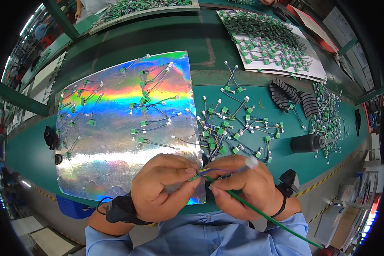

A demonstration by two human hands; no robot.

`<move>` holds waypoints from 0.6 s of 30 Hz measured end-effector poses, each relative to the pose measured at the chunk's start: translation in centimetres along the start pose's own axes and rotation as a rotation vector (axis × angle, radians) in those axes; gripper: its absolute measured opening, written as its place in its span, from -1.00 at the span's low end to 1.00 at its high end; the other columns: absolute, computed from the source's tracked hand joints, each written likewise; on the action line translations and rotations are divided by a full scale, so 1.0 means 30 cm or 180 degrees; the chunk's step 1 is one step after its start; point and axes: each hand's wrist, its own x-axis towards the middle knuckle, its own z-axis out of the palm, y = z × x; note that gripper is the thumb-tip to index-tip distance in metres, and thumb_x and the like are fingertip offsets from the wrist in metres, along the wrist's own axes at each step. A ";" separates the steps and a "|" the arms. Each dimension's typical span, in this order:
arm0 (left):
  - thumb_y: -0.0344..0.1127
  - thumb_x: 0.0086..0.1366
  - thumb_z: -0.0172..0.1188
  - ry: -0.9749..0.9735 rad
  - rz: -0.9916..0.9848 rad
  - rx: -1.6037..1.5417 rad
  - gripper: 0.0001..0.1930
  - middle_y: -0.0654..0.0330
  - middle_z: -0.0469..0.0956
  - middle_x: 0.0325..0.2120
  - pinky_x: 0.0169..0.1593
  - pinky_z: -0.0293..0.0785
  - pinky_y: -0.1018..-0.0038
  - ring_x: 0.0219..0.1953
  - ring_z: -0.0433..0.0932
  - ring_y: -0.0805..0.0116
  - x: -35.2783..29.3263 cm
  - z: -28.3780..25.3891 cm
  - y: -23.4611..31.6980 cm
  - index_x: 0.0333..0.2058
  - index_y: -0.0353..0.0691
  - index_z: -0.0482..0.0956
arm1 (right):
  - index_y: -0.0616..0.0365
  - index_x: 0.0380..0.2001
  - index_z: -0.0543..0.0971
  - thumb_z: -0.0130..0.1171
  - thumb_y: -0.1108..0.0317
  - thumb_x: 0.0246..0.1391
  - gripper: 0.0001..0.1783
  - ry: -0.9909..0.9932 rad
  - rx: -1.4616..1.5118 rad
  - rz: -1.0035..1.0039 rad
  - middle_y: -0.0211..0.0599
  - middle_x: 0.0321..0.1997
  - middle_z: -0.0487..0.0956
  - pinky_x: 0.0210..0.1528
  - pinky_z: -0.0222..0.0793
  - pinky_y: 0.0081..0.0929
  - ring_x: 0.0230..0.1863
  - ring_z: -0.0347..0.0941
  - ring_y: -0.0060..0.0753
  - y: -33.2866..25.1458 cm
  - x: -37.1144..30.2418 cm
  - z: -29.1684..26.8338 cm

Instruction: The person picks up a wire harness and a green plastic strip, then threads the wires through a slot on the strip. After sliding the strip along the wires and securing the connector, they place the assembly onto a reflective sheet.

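Observation:
My left hand (160,185) pinches a small green circuit board (193,177) with thumb and forefinger above the near edge of a shiny silver sheet (102,158). Thin dark and yellow wires (219,170) run from the board across the fingers of my right hand (249,185), ending in a blurred white plug (251,162). Closed around a long thin green rod (264,216), my right hand has its tip close to the board. The rod slants down to the lower right. Where tip and board meet is partly hidden by fingers.
Several wired green boards (144,123) lie on the silver sheet. More form a loose pile (222,132) on the green table (247,96). Farther right are a black bottle (305,144), black ribbed material (286,94) and another heap (324,111). White sheets (254,64) at the back hold many boards.

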 end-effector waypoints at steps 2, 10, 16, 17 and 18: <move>-0.65 -0.03 0.26 0.0026 -0.0113 -0.0079 -0.66 0.08 0.49 -0.31 -0.26 0.48 0.45 -0.27 0.55 0.24 0.002 -0.004 0.008 -0.22 -0.29 0.48 | 0.16 -0.42 0.48 0.27 0.56 -0.19 -0.79 0.0099 -0.0003 0.0116 -0.12 -0.28 0.56 -0.37 0.47 -0.38 -0.34 0.55 -0.17 -0.001 0.000 0.003; -0.66 0.01 0.21 -0.0001 -0.0322 -0.0332 -0.66 0.06 0.47 -0.28 -0.20 0.45 0.47 -0.24 0.54 0.26 -0.007 -0.001 0.010 -0.20 -0.26 0.44 | 0.17 -0.43 0.48 0.26 0.56 -0.19 -0.80 0.0066 0.0275 0.0038 -0.12 -0.32 0.57 -0.39 0.47 -0.39 -0.36 0.55 -0.17 -0.005 0.009 -0.004; -0.66 -0.02 0.25 0.0147 -0.0347 -0.0388 -0.68 0.07 0.49 -0.30 -0.23 0.46 0.48 -0.26 0.55 0.26 -0.018 0.009 0.004 -0.25 -0.28 0.47 | 0.14 -0.37 0.45 0.25 0.57 -0.20 -0.74 -0.0078 0.0112 -0.0025 -0.11 -0.32 0.57 -0.41 0.46 -0.39 -0.37 0.55 -0.16 -0.006 0.005 -0.012; -0.67 -0.02 0.24 0.0157 -0.0378 -0.0432 -0.68 0.07 0.49 -0.30 -0.23 0.46 0.48 -0.26 0.55 0.26 -0.021 0.010 0.003 -0.25 -0.29 0.47 | 0.13 -0.35 0.44 0.25 0.58 -0.20 -0.72 -0.0068 0.0083 -0.0058 -0.11 -0.32 0.57 -0.41 0.46 -0.39 -0.36 0.55 -0.16 -0.005 0.003 -0.011; -0.67 -0.02 0.24 0.0168 -0.0409 -0.0475 -0.68 0.07 0.49 -0.30 -0.23 0.46 0.47 -0.26 0.55 0.26 -0.023 0.011 0.003 -0.25 -0.29 0.47 | 0.12 -0.33 0.43 0.25 0.59 -0.20 -0.70 -0.0057 0.0055 -0.0091 -0.11 -0.31 0.56 -0.41 0.46 -0.39 -0.36 0.55 -0.16 -0.004 0.002 -0.009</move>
